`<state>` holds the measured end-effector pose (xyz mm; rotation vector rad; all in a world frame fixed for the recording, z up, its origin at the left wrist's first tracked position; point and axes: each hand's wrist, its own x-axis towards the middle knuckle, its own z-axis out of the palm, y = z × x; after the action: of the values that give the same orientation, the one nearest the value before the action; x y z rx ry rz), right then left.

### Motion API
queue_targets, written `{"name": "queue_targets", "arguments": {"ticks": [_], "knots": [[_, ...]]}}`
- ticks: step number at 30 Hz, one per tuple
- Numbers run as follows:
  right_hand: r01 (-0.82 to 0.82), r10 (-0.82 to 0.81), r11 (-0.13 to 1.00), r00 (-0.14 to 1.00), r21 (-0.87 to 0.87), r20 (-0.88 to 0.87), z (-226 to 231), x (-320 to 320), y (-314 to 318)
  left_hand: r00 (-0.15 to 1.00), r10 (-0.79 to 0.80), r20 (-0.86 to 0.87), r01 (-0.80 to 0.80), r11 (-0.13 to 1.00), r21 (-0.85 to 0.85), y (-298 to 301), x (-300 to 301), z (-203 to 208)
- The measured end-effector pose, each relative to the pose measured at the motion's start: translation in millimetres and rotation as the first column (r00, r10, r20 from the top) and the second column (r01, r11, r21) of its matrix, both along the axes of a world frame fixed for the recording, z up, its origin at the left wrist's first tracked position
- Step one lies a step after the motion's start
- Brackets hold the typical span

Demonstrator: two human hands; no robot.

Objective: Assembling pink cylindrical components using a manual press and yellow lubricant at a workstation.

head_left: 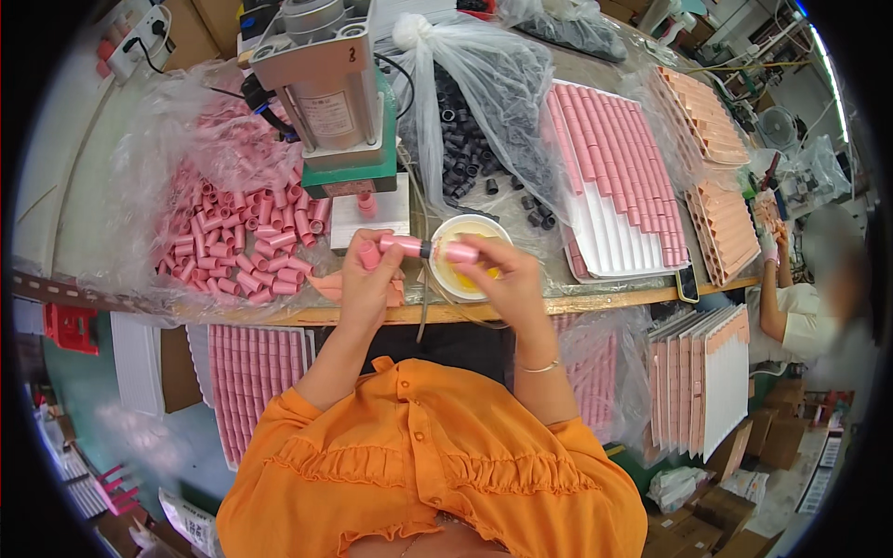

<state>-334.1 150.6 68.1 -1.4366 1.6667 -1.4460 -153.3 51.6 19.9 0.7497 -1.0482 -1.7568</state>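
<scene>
My left hand (368, 284) grips a pink tube (400, 245) that has a small black ring at its right end. My right hand (507, 279) pinches a second pink tube (459, 252) and holds its end against that black ring. The two tubes meet end to end just above a small white bowl of yellowish stuff (445, 277) at the table's front edge. Another pink tube (368, 254) sticks up from my left fist.
A grey and green press machine (327, 93) stands behind my hands. Loose pink tubes (237, 242) lie on plastic at left, a clear bag of black rings (474, 130) at centre, a white tray of pink tubes (619, 177) at right. Another person (809, 298) sits far right.
</scene>
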Motion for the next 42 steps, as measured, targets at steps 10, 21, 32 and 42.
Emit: {"name": "queue_targets", "arguments": {"ticks": [10,21,32,42], "knots": [[-0.214,0.213,0.976,0.92,0.034,-0.33,-20,39,-53,0.928,-0.051,0.369,0.266,0.784,-0.561,-36,39,0],[0.036,-0.061,0.997,0.889,-0.064,-0.454,-56,60,-150,0.823,0.197,0.532,0.091,0.88,-0.466,-121,51,-8],[-0.207,0.212,0.961,0.977,0.182,-0.008,1,58,-66,0.789,-0.544,-0.285,0.604,0.77,0.206,-44,95,6],[-0.169,0.159,0.981,0.982,0.093,0.104,-8,57,-37,0.852,-0.334,0.403,0.435,0.88,-0.191,-10,51,16]]}}
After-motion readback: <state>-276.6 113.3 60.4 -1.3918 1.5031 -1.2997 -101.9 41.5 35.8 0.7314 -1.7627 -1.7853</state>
